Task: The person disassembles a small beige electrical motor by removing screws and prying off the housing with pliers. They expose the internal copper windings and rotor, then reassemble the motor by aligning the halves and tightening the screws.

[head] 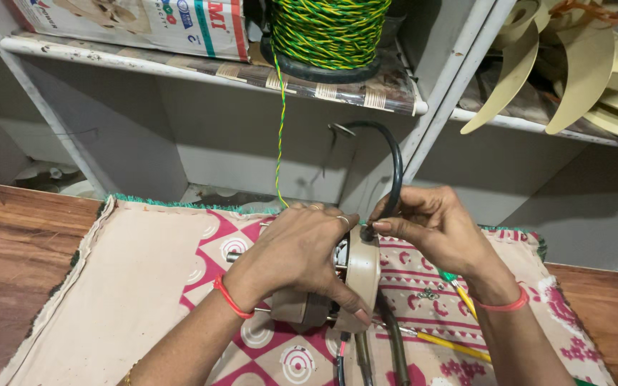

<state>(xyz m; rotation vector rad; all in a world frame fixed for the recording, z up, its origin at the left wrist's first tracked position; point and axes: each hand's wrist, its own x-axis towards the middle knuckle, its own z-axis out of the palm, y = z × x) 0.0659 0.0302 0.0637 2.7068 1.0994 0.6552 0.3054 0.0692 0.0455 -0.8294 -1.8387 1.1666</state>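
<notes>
Our left hand [302, 257] clamps the beige motor [355, 282] steady on the cloth [144, 279] so our right hand [430, 232] can pinch its black cable [395, 171].

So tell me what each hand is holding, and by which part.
The left hand grips the beige motor housing over its top and side. The right hand pinches the black cable where it enters the housing.

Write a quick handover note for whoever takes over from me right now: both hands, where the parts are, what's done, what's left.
Left hand: gripping the beige motor housing, held on edge over the patterned cloth.
Right hand: fingertips pinching the black cable where it enters the housing top.
Yellow-handled tools lie on the cloth by the right wrist.
Done: cable seems to meet the housing.
Left: probably seating it; the joint is hidden.
</notes>
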